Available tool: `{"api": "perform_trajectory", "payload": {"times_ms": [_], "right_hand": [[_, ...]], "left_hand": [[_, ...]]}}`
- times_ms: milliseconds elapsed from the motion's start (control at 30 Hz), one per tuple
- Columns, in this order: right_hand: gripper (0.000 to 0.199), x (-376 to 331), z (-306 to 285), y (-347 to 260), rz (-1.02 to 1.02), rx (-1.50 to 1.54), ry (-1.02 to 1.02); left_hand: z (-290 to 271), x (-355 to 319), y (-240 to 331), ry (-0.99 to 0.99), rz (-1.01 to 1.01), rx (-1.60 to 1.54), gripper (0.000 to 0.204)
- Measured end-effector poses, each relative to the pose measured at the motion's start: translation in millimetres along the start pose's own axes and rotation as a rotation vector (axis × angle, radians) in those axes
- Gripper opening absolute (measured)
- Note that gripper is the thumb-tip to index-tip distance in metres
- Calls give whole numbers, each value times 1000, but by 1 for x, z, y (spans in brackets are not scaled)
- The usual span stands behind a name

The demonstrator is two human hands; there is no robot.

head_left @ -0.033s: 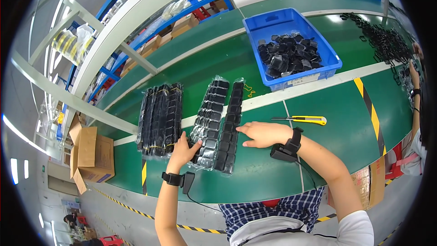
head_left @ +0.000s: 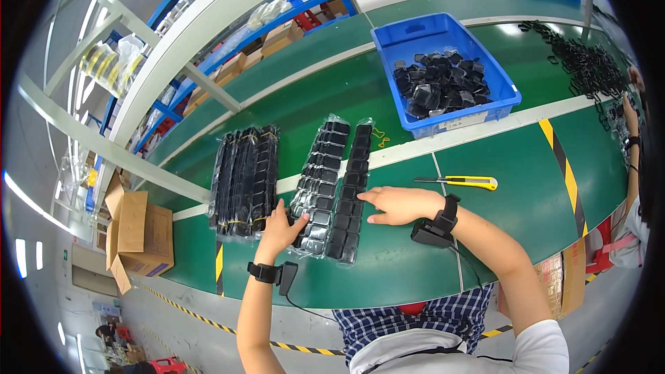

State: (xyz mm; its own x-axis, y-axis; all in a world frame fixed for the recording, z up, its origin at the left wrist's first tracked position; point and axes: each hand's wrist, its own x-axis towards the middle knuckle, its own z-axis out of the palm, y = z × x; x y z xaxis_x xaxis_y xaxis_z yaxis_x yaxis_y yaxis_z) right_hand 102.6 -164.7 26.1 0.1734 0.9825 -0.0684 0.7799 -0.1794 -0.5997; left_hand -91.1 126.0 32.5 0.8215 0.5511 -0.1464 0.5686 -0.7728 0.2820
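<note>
Two long strips of black parts in clear wrap lie side by side on the green bench, the left strip (head_left: 320,183) and the right strip (head_left: 352,194). My left hand (head_left: 279,228) grips the near left edge of the left strip, thumb on top. My right hand (head_left: 398,205) lies flat with fingers spread, fingertips touching the right strip's edge. Both wrists wear black bands with a small device and cable. A bundle of similar black strips (head_left: 244,179) rests just left of my left hand.
A blue bin (head_left: 485,55) of loose black parts stands beyond the strips. A yellow utility knife (head_left: 463,181) lies right of my right hand. Black parts (head_left: 578,62) are piled far right, near another person's arm (head_left: 632,145). An open cardboard box (head_left: 135,232) sits left of the bench.
</note>
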Motion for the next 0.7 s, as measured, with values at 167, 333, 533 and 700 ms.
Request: {"api": "perform_trajectory", "payload": {"times_ms": [167, 333, 533, 700], "right_hand": [[66, 10, 11, -2, -47, 329, 2], [70, 23, 29, 6, -63, 520, 125], [67, 49, 39, -5, 58, 484, 225], [63, 76, 39, 19, 98, 359, 408]], "left_hand": [[11, -5, 4, -24, 50, -185, 94], [31, -15, 28, 49, 112, -290, 86], [57, 4, 28, 169, 125, -328, 80], [54, 43, 45, 153, 92, -473, 82]]}}
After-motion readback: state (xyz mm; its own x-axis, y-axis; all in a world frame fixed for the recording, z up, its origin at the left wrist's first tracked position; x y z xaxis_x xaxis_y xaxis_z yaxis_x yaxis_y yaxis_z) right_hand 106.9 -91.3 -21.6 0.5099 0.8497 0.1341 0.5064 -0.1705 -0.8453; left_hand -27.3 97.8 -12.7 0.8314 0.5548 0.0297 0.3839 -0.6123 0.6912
